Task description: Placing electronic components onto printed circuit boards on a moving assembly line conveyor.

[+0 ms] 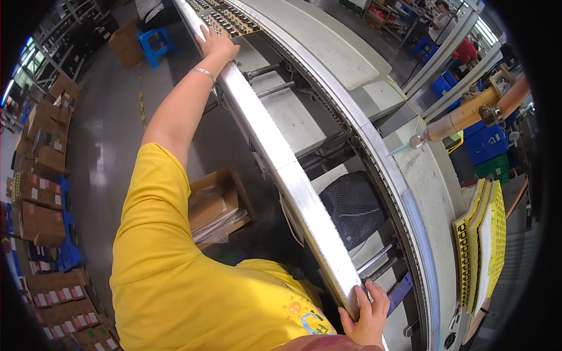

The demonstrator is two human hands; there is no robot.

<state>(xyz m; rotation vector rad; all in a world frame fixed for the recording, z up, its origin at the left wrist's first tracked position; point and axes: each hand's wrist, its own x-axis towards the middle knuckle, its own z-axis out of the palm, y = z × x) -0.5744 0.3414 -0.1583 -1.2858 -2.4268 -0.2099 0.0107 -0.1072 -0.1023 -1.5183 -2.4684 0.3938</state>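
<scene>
The left hand [218, 47] lies at the far end of the metal rail [281, 153], palm down, its fingers loosely spread and partly straight. Its fingertips are at the near edge of the circuit boards [235, 22], which lie just beyond and to the right of it; whether they touch the boards, I cannot tell. The wrist behind it wears a bracelet [203, 72].

The right hand [370, 313] is at the rail's near end, well apart from the left. Its fingers bend over the top and its thumb lies on the side toward the body, so it is half open around the edge; how firmly it grips, I cannot tell.

Between the hands the rail runs in a straight slope. To its right, ahead of the right hand, a black mesh bag [353, 206] lies inside the frame, with a chain track [391, 205] curving past beyond it. Left of the rail, below the left hand, stands an open cardboard box [241, 192] with flat sheets inside. A blue stool [156, 45] stands left of the left hand, and yellow trays [496, 245] are well to the right of the right hand.
</scene>
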